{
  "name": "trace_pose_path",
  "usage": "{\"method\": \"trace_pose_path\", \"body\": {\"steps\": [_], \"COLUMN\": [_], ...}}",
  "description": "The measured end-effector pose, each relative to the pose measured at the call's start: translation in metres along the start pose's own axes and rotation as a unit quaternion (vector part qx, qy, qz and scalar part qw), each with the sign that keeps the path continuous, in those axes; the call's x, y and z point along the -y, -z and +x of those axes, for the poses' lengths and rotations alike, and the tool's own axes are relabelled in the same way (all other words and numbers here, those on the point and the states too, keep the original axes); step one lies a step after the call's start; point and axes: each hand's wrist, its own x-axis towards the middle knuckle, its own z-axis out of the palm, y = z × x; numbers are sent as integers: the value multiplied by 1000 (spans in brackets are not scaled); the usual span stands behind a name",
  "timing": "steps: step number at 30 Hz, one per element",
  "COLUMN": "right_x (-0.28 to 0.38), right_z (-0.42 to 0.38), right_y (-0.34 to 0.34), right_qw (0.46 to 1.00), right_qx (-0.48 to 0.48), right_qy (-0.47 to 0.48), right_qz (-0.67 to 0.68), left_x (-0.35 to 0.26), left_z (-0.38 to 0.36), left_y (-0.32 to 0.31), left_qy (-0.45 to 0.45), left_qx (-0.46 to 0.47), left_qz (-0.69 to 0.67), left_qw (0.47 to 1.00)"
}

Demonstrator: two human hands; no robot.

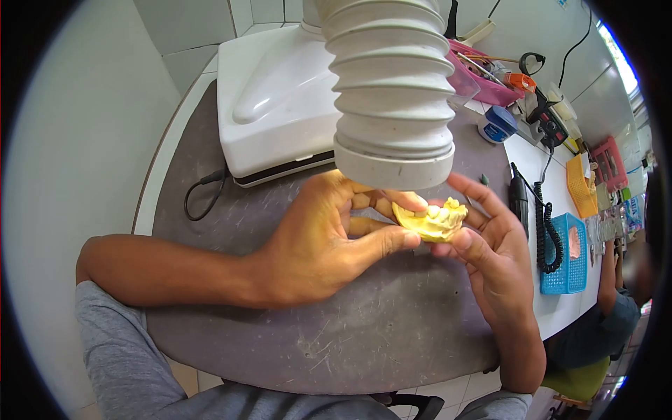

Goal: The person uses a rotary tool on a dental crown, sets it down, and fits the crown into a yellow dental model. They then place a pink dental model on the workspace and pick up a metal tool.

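Note:
A yellow dental cast (435,225) with a row of teeth along its top is held up between my two hands, just below the mouth of a white ribbed suction hose (393,91). My left hand (329,241) pinches its left end, the thumb at the lower edge and fingers over the top. At the right end, my right hand (493,245) grips it with the thumb in front and fingers behind; the index finger is raised off it. Bright light falls on the cast. Parts of the fingers behind it are hidden.
A white machine housing (280,105) stands behind my left hand, its black cable (203,192) beside it. To the right are a black handpiece (518,199) with coiled cord, a blue basket (563,255), a blue jar (497,124) and a pink bin (483,77). Another person (595,322) sits far right.

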Motion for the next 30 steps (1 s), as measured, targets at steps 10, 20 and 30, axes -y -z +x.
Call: {"method": "trace_pose_path", "body": {"steps": [10, 20, 30], "right_x": [-7, -7, -17], "right_z": [0, -7, -1], "right_y": [2, 2, 6], "right_qw": [997, 997, 985], "right_qx": [44, 46, 104], "right_qy": [-55, 51, 138], "right_qz": [37, -32, -17], "left_x": [-3, -6, -5], "left_z": [-1, 2, 3], "left_y": [5, 7, 12], "left_qy": [6, 9, -145], "left_qx": [35, 43, 44], "left_qz": [38, 23, 185], "left_qw": [999, 999, 971]}}
